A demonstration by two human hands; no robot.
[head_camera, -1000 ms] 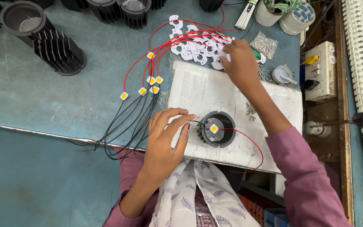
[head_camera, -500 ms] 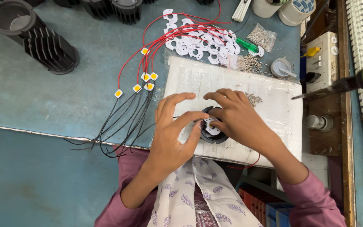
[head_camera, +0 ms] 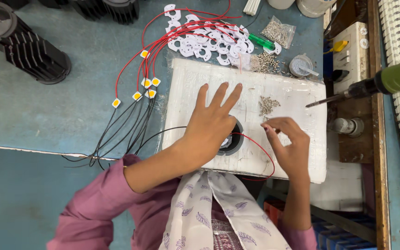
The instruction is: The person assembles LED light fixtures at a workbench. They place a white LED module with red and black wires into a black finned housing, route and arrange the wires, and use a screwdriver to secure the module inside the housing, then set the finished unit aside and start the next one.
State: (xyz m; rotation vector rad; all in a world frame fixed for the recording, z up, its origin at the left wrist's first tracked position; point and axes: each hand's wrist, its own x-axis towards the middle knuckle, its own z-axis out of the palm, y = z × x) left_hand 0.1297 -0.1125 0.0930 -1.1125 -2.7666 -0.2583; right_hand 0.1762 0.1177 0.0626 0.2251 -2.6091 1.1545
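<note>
My left hand lies on a round black housing and holds it down on a white foam board. Three of its fingers are stretched out flat; the thumb and forefinger are hidden over the housing. A red wire and a black wire run out from the housing. My right hand hovers just right of the housing with fingertips pinched together, below a small heap of screws. Whether a screw sits in the pinch is too small to tell.
A green powered screwdriver points in from the right edge. Yellow LED chips on red and black wires lie left of the board, white ring holders behind it. Black finned heat sinks stand far left. A screw bag and a small tub sit behind the board.
My right hand came back from the white ring holders to the housing, then drew away to the right near the screws. My left hand now lies flatter on the housing with fingers stretched out.
</note>
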